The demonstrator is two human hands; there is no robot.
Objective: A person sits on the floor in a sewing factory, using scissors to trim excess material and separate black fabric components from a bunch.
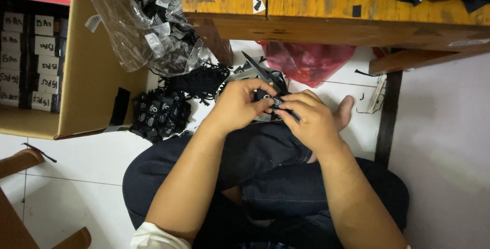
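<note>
- The left hand [237, 103] and the right hand [306, 119] meet above the person's crossed legs in dark blue trousers [270, 172], just below the worn yellow wooden table [326, 4].
- Both hands pinch a small stack of black fabric labels [273, 102]: left fingers curl over its near end, right thumb and fingers close on its far end.
- A pair of black scissors [260, 67] lies just beyond the hands, nearer the table edge, its tip pointing up and left.
- A loose heap of black woven tags [161, 113] sits on the white tiled floor [76, 162], below the table's left end.
- A clear plastic bag of black labels [153, 29] hangs against the table's left side.
- An open brown cardboard box [81, 55], left of the table, holds rows of dark bundles with white slips [35, 55].
- A red plastic bag [306, 60] lies under the table.
- A bare foot [344, 111] shows just right of the hands.
</note>
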